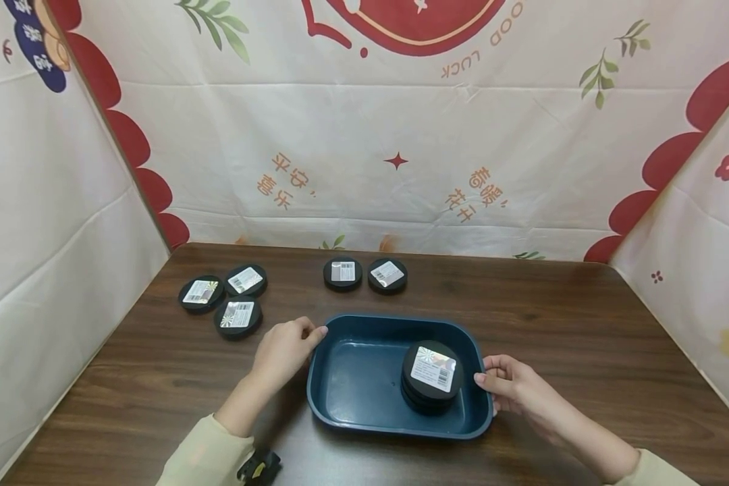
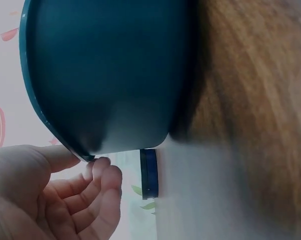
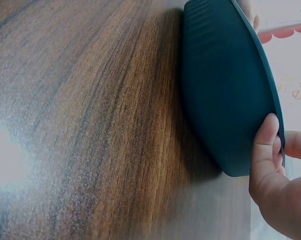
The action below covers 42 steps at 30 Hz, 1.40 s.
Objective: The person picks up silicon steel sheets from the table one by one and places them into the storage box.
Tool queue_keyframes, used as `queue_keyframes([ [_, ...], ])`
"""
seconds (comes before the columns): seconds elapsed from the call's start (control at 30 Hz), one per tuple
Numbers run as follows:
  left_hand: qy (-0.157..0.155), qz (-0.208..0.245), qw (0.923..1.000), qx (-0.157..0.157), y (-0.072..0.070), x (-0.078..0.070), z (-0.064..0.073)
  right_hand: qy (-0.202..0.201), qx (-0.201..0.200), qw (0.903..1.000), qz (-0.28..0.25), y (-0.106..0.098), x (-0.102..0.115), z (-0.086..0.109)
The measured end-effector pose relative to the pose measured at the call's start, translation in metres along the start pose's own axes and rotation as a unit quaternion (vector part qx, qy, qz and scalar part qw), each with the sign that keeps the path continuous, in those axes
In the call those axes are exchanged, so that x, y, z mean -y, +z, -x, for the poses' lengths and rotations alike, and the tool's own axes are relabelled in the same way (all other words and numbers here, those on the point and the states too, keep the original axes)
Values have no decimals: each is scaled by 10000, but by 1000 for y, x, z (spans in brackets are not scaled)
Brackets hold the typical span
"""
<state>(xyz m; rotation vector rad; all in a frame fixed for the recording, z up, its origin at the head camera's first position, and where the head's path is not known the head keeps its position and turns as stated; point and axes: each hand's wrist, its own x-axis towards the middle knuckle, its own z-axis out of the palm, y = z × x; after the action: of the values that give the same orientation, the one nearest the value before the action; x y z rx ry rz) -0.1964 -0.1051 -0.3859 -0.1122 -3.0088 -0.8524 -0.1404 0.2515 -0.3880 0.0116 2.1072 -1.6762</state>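
A dark teal plastic tray (image 1: 364,412) with rounded corners stands on the wooden table between both hands. My left hand (image 1: 285,351) pinches its rim at the far left corner, thumb on top and fingers curled under the edge, as the left wrist view shows. On the opposite side my right hand (image 1: 513,385) grips the right rim, thumb over the edge and fingers against the outer wall. Inside the tray, toward its right, is a stack of round black tins (image 1: 433,370), the top one bearing a white barcode label.
Three more black tins (image 1: 238,317) sit grouped at the left of the table (image 1: 553,310). Two others (image 1: 343,273) stand side by side behind the tray. A printed white cloth (image 1: 352,148) hangs along the back and sides. Near the left sleeve lies a black strap (image 1: 260,467).
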Motion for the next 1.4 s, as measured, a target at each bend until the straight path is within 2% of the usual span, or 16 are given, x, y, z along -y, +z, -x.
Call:
queue_keyframes([
  [0.23,25,83,9999,-102,3,3,0,-7,-37,10000,28,2,1,-1],
  [0.4,239,240,9991,-256,4,7,-3,-31,-57,10000,15,3,1,-1],
  [0.57,296,482,9983,-157,3,9,-3,-3,-81,10000,51,3,3,-1],
  [0.77,342,380,9986,-92,-1,13,-4,58,-170,9998,120,4,4,-1],
  [0.87,467,250,9984,-195,-1,16,-5,18,-203,9997,117,5,3,-1],
  [0.97,438,146,9984,-333,-3,20,-7,-41,-209,9997,100,6,2,-1],
  [1.2,90,116,9971,-746,-16,36,-14,-36,-251,9996,94,7,0,-1],
  [1.4,99,78,9959,-898,-31,51,-19,-28,-232,9997,58,7,1,-1],
])
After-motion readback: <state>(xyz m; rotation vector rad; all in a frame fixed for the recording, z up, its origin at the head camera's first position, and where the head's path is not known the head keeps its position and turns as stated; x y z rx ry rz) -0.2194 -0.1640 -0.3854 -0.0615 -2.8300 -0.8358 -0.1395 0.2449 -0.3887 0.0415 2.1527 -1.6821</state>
